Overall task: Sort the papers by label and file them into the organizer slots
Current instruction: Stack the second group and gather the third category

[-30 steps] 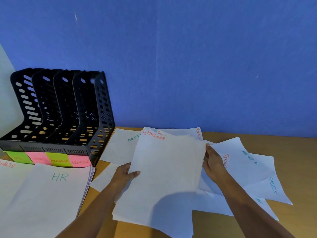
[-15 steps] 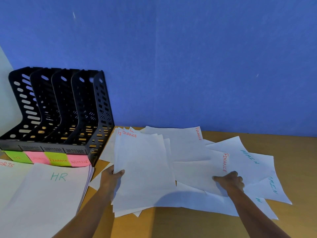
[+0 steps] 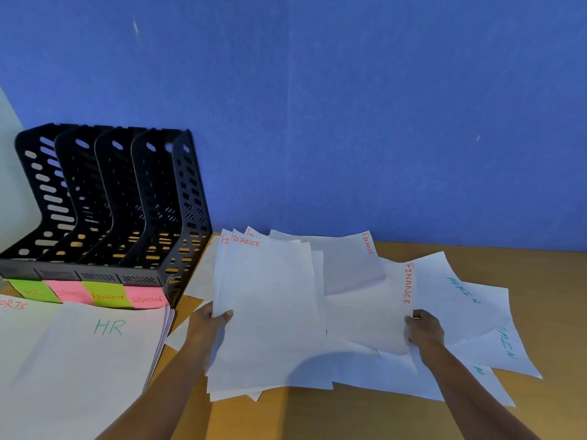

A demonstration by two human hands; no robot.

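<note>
While the left hand [image 3: 206,328] grips the FINANCE stack [image 3: 270,312] to hold it together, the right hand [image 3: 424,328] pinches a loose FINANCE sheet [image 3: 365,312], probably to add it.

- One black organizer [image 3: 104,217] is standing, showing four slots.
- Four sticky labels [image 3: 108,295] are lining its front: two green, two pink.
- Two hands are showing: left hand [image 3: 206,328], right hand [image 3: 424,330].
- One FINANCE bundle [image 3: 270,312] is showing, its sheets uncountable.
- Two loose FINANCE sheets [image 3: 365,312] are lying out.
- Three ADMIN sheets [image 3: 454,306] are showing.
- Two sorted piles [image 3: 95,360] are lying left.
</note>
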